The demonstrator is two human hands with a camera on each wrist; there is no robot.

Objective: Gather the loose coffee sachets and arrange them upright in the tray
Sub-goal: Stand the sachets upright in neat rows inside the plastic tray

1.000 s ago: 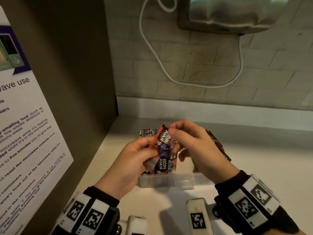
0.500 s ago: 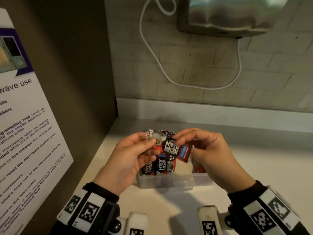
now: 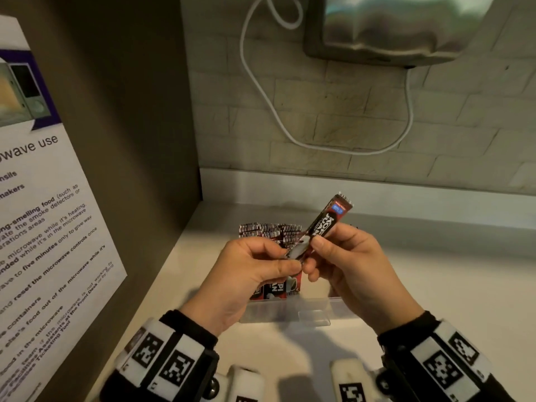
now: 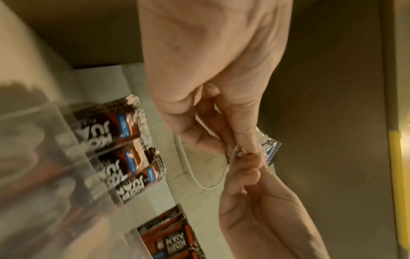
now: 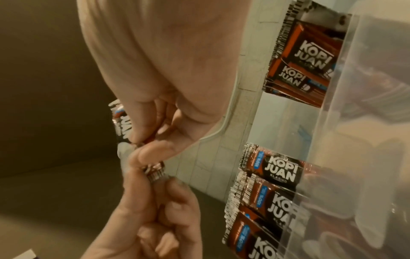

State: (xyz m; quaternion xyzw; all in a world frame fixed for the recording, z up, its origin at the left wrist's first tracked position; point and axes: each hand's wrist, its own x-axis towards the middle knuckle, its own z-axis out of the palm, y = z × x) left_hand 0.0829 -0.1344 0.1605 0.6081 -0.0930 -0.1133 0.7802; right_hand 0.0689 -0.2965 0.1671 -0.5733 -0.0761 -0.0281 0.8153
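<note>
One red-and-black coffee sachet (image 3: 327, 219) is held in the air above the clear plastic tray (image 3: 290, 313), slanting up to the right. My left hand (image 3: 290, 259) pinches its lower silver end (image 4: 269, 149). My right hand (image 3: 314, 248) pinches it just above, near the middle (image 5: 122, 126). Several sachets (image 3: 269, 232) stand upright in the tray's left part (image 5: 281, 171), and a second bunch (image 5: 303, 57) leans in another part. The tray's right side is hidden behind my right hand in the head view.
The tray stands on a pale counter (image 3: 435, 285) in a corner. A dark panel (image 3: 130, 140) with a microwave notice (image 3: 43, 227) closes the left side. The brick wall behind carries a white cable (image 3: 269, 105) and a metal appliance (image 3: 391, 24).
The sachet has been turned between both hands, from lying across in front of the tray to slanting up to the right. Both hands have shifted their pinch toward its lower end.
</note>
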